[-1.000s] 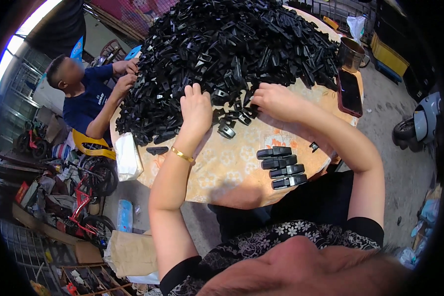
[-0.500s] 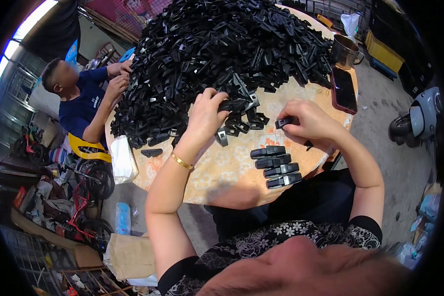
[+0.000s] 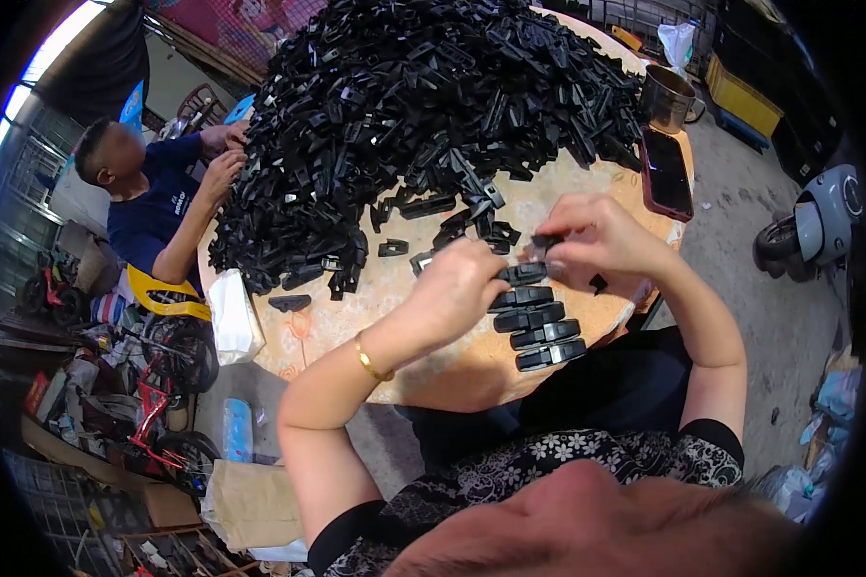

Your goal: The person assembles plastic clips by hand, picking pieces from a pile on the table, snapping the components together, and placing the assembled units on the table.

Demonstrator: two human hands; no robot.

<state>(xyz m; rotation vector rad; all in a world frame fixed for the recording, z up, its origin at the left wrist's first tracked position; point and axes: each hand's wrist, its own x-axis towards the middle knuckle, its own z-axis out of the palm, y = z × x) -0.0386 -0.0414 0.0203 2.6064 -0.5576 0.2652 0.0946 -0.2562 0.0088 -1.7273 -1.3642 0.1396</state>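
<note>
My left hand (image 3: 460,288) is closed on the end of a long black plastic piece (image 3: 523,275), just above a row of similar black pieces (image 3: 547,334) lying side by side. My right hand (image 3: 597,234) pinches a small black plastic part (image 3: 546,246) close to the far end of that long piece. Whether the two parts touch, I cannot tell. A big heap of black plastic parts (image 3: 423,96) covers the far side of the table (image 3: 433,356). A few loose parts (image 3: 393,248) lie between the heap and my left hand.
A phone (image 3: 666,173) and a metal mug (image 3: 668,98) stand along the right edge. At the left edge lies a white packet (image 3: 234,317). Across to the left, another person (image 3: 159,192) handles parts from the heap. A scooter (image 3: 823,223) is parked at right.
My left hand has come from the heap toward me and to the right, bringing a long black piece to the row's far end. My right hand stays nearly in place with its small part.
</note>
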